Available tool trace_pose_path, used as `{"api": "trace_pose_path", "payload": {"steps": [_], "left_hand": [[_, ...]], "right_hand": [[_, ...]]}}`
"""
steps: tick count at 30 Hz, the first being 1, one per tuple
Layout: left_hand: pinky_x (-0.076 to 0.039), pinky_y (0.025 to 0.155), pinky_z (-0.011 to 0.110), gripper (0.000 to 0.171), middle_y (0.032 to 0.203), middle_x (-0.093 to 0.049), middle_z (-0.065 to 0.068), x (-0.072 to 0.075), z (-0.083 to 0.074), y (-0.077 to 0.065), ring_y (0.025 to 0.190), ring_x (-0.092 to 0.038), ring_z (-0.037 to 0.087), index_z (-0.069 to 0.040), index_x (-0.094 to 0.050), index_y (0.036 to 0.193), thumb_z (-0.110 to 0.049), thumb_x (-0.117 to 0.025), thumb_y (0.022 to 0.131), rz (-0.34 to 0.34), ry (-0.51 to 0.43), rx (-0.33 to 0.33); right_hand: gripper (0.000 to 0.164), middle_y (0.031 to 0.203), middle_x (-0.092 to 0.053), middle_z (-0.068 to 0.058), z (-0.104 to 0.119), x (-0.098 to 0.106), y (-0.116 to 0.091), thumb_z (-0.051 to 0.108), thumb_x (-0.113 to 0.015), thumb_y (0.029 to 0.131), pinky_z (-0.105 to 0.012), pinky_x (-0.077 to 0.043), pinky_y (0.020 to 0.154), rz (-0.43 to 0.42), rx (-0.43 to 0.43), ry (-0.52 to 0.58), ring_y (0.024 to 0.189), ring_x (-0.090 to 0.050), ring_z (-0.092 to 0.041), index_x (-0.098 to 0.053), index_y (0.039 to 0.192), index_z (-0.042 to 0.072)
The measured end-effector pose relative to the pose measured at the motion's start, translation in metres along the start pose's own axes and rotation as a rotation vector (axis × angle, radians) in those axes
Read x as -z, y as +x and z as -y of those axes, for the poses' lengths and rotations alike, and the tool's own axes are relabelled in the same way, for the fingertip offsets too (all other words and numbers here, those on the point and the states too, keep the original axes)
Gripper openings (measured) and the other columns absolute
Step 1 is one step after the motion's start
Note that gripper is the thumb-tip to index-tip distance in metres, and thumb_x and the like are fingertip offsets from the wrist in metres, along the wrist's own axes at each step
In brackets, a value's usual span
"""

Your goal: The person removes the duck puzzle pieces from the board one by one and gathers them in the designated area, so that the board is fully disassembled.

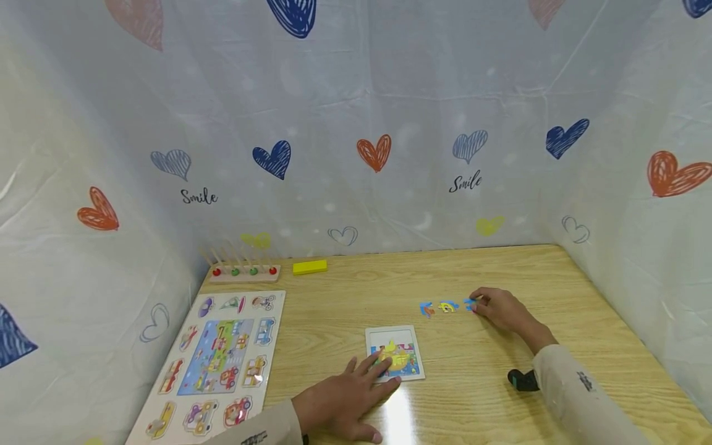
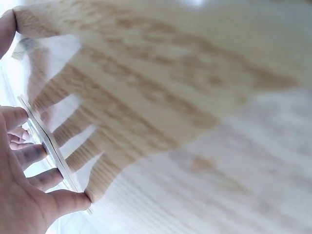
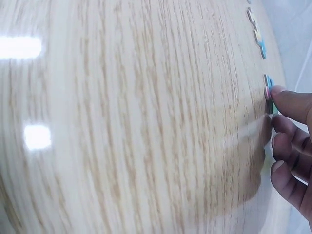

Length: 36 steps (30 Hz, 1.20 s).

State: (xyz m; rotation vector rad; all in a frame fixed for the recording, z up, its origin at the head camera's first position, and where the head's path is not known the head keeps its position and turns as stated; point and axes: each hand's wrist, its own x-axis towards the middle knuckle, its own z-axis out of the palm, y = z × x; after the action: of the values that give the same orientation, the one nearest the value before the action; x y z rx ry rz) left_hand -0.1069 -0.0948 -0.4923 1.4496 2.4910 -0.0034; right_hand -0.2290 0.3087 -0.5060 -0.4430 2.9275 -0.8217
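A small jigsaw puzzle board [image 1: 410,337] with a white frame lies near the middle of the table, its upper part showing bare white. My left hand [image 1: 356,395] rests on its lower left side with spread, fairly straight fingers; in the left wrist view the fingertips meet the board's edge [image 2: 53,151]. To the upper right, three loose puzzle pieces lie in a row: a blue and orange one [image 1: 426,309], a yellow and blue one [image 1: 447,306] and a blue one [image 1: 469,303]. My right hand [image 1: 506,312] pinches the blue piece at the table surface, its thumb [image 3: 287,100] on it.
At the left lies a large vehicle puzzle board [image 1: 261,358]. Behind it stand a peg rack [image 1: 245,274] with red and green beads and a yellow block [image 1: 309,267]. A black object [image 1: 523,380] lies by the right sleeve. Printed curtains [image 1: 334,204] enclose the wooden table.
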Motion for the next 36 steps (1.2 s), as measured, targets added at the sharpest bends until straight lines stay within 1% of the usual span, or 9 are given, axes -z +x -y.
{"api": "trace_pose_path", "payload": {"steps": [8,16,26,32,36], "left_hand": [[-0.038,0.110,0.061,0.090,0.169,-0.014,0.010,0.0024,0.0000,0.0012,0.154,-0.017,0.039,-0.026,-0.016,0.163,-0.075,-0.043,0.093,0.022,-0.031,0.011],[-0.037,0.111,0.060,0.091,0.169,-0.015,0.008,0.0038,0.0003,0.0021,0.154,-0.017,0.037,-0.027,-0.018,0.162,-0.077,-0.044,0.090,0.027,-0.052,0.034],[-0.036,0.112,0.061,0.091,0.169,-0.014,0.009,0.0035,0.0003,0.0013,0.155,-0.016,0.038,-0.026,-0.018,0.162,-0.076,-0.044,0.091,0.024,-0.061,0.029],[-0.036,0.111,0.062,0.091,0.169,-0.014,0.009,0.0008,0.0015,0.0006,0.155,-0.015,0.038,-0.026,-0.019,0.162,-0.076,-0.044,0.091,0.016,-0.072,0.017],[-0.036,0.112,0.062,0.090,0.169,-0.014,0.011,-0.0013,0.0025,-0.0002,0.154,-0.016,0.039,-0.027,-0.020,0.162,-0.077,-0.044,0.091,0.000,-0.060,0.010]], "right_hand": [[0.024,0.087,-0.069,0.001,0.0018,0.0010,-0.0003,0.014,-0.065,0.098,-0.036,-0.050,0.070,0.003,0.012,0.006,0.076,-0.059,-0.011,-0.068,0.118,0.002],[0.025,0.086,-0.067,0.002,0.0001,0.0007,0.0010,0.015,-0.065,0.098,-0.035,-0.049,0.070,0.006,0.017,0.000,0.075,-0.058,-0.010,-0.067,0.118,0.001],[0.025,0.087,-0.067,0.000,0.0017,-0.0010,-0.0005,0.016,-0.064,0.098,-0.035,-0.049,0.070,-0.005,0.006,-0.007,0.076,-0.058,-0.011,-0.067,0.118,0.001],[0.030,0.088,-0.068,0.000,0.0025,-0.0036,-0.0017,0.021,-0.064,0.099,-0.032,-0.047,0.066,-0.043,-0.003,0.007,0.073,-0.057,-0.010,-0.065,0.121,0.000],[0.031,0.088,-0.067,-0.002,0.0054,-0.0052,-0.0040,0.020,-0.065,0.098,-0.033,-0.046,0.065,-0.081,-0.010,0.017,0.074,-0.058,-0.012,-0.065,0.123,0.000]]}}
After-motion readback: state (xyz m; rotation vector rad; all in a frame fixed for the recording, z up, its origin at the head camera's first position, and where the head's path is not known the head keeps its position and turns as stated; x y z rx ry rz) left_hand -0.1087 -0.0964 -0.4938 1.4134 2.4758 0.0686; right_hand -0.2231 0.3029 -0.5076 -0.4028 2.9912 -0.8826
